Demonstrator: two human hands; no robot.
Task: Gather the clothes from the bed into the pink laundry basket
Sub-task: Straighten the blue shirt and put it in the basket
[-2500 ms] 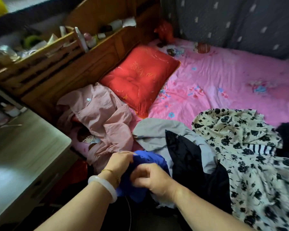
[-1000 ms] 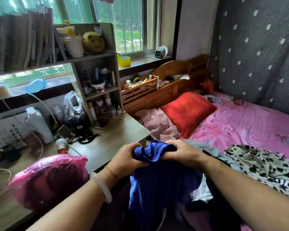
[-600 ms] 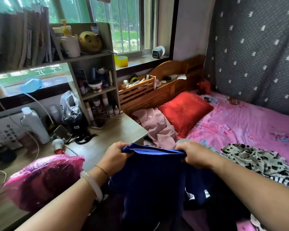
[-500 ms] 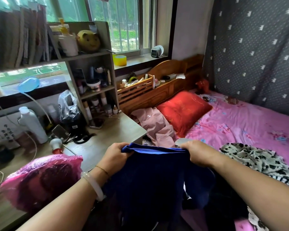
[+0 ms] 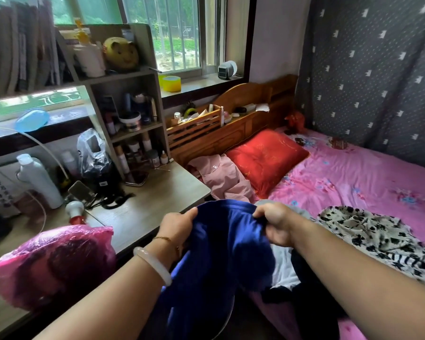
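A blue garment (image 5: 221, 261) hangs in front of me, held up off the bed's near edge. My left hand (image 5: 178, 228) grips its left side and my right hand (image 5: 275, 223) grips its right side. On the pink bed sheet (image 5: 353, 177) lie a black-and-white floral garment (image 5: 373, 231), a pale pink shirt (image 5: 221, 177) by the red pillow (image 5: 265, 158), and dark and white clothes (image 5: 292, 273) under my right arm. No laundry basket is in view.
A wooden desk (image 5: 152, 202) stands left of the bed with bottles, a shelf unit (image 5: 128, 114) and a pink plastic bag (image 5: 49, 263) at its near corner. The wooden headboard (image 5: 231, 128) carries small items. A dark patterned curtain (image 5: 368, 69) hangs behind the bed.
The blue garment was lifted from the bed pile and stretched between my hands. Since half a second ago its top edge has gone slack and bunched, with my hands slightly lower.
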